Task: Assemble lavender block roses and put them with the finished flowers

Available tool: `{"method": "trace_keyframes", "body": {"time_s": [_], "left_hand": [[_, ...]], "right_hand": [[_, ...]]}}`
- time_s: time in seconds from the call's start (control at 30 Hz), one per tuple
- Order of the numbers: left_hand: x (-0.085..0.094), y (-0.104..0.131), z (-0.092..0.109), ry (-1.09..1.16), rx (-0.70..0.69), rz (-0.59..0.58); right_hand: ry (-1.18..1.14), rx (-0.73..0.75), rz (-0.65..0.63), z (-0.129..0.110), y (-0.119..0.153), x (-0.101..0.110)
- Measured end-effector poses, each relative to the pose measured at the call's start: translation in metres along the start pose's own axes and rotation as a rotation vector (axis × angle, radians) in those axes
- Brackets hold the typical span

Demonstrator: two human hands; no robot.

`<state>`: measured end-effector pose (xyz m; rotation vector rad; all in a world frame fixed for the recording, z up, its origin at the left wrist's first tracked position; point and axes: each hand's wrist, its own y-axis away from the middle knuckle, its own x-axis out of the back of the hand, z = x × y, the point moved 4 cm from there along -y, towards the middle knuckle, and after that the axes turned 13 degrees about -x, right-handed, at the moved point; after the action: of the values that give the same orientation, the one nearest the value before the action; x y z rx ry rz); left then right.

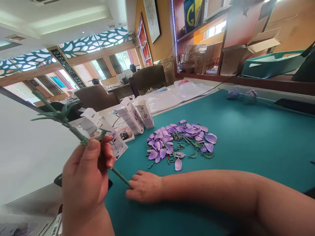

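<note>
My left hand (86, 170) is closed around a green plastic flower stem (120, 178), held at a slant. Its top (57, 113) spreads into several thin green prongs and rises above the hand at upper left. A small side branch (102, 133) sticks up by my fingers. At the lower end of the stem, my right hand (146, 186) is low over the table with its fingers curled about the tip; part of the grip is hidden. Beyond it lies a loose pile of purple plastic petals (161, 134), with green leaves (208, 155) and short green stem pieces (187, 140) among them.
Opened white printed boxes (130, 116) stand left of the pile on the teal table mat (246, 141). Purple flower pieces (233, 94) lie at the far edge, near a dark flat object (295, 106). Cardboard boxes (204, 57) and a green bin (270, 65) fill the shelf behind.
</note>
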<state>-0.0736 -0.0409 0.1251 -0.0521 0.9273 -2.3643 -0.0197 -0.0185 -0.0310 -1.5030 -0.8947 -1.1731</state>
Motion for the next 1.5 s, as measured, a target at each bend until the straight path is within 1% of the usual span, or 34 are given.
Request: {"method": "trace_keyframes", "body": {"time_s": [0.1,0.17,0.27,0.37,0.43,0.5,0.57,0.63,0.7,0.73,0.83,0.93,1.0,1.07,1.23,1.33,1.4,1.5], "left_hand": [[-0.014,0.003,-0.01,0.155,0.223,-0.107],[-0.023,0.007,-0.018,0.223,0.336,-0.133],[-0.035,0.015,-0.028,0.315,0.426,-0.152],[-0.046,0.024,-0.038,0.369,0.486,-0.19],[-0.053,0.03,-0.043,0.384,0.525,-0.225],[-0.061,0.036,-0.049,0.394,0.568,-0.262],[-0.071,0.043,-0.054,0.396,0.618,-0.3],[-0.082,0.051,-0.061,0.39,0.672,-0.338],[-0.093,0.06,-0.068,0.371,0.721,-0.374],[-0.098,0.064,-0.072,0.36,0.743,-0.389],[-0.108,0.074,-0.082,0.329,0.797,-0.415],[-0.11,0.079,-0.09,0.306,0.834,-0.418],[-0.11,0.079,-0.092,0.299,0.849,-0.417],[-0.111,0.079,-0.095,0.311,0.868,-0.413],[-0.118,0.084,-0.101,0.353,0.959,-0.402],[-0.117,0.087,-0.102,0.377,0.984,-0.403],[-0.113,0.086,-0.101,0.396,0.986,-0.404],[-0.103,0.079,-0.099,0.417,0.96,-0.371]], "right_hand": [[0.045,-0.113,-0.008,0.032,0.002,0.0],[0.077,-0.182,-0.001,0.047,0.004,0.001],[0.078,-0.24,0.036,0.066,0.008,0.006],[-0.039,-0.259,0.125,0.084,0.018,0.022],[-0.191,-0.335,0.242,0.101,0.031,0.041],[-0.378,-0.442,0.354,0.12,0.049,0.062],[-0.622,-0.512,0.408,0.136,0.068,0.078],[-0.912,-0.567,0.381,0.147,0.085,0.089],[-1.17,-0.564,0.325,0.15,0.097,0.096],[-1.251,-0.553,0.302,0.15,0.102,0.099],[-1.401,-0.52,0.272,0.149,0.11,0.104],[-1.511,-0.487,0.265,0.15,0.114,0.103],[-1.544,-0.484,0.26,0.152,0.115,0.101],[-1.529,-0.501,0.258,0.154,0.117,0.099],[-1.415,-0.532,0.281,0.154,0.119,0.096],[-1.346,-0.538,0.299,0.158,0.121,0.099],[-1.296,-0.58,0.382,0.167,0.127,0.106],[-1.276,-0.703,0.545,0.19,0.14,0.119]]}}
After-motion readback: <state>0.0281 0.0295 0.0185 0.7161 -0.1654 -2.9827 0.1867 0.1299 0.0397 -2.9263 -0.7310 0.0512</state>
